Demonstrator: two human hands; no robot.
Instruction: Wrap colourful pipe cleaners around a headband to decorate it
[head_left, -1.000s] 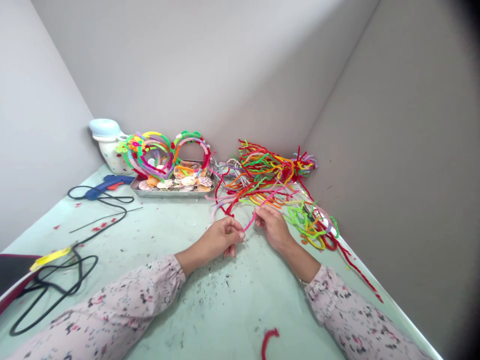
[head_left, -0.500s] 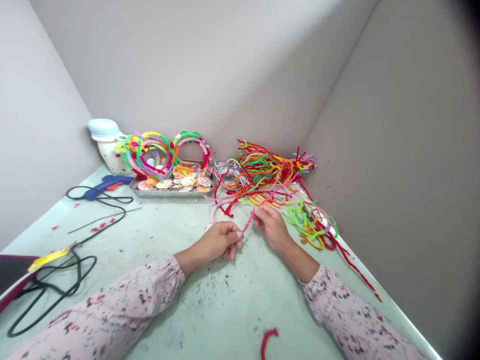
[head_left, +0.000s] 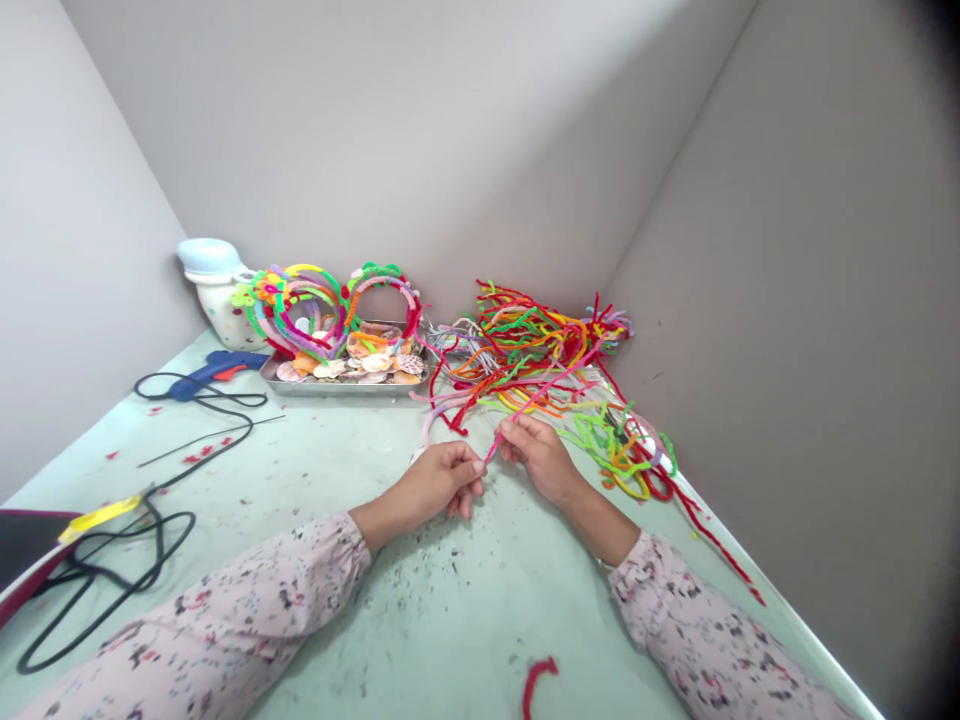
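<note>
A thin pink pipe cleaner stretches between my two hands over the middle of the table. Its lower end is pinched between thumb and fingers of my left hand. Slightly higher up and to the right, my right hand is closed on the same strand, which continues up past the fingers toward the pile. Behind the hands lies a heap of pipe cleaners in red, yellow, green and other colours.
A metal tray of shells stands at the back, with colourful headbands on it. Left are a white jar, a blue glue gun and a looping black cable. A short red piece lies near the front.
My right hand has shifted slightly left and down along the pink pipe cleaner, closer to my left hand. My left hand has barely moved.
</note>
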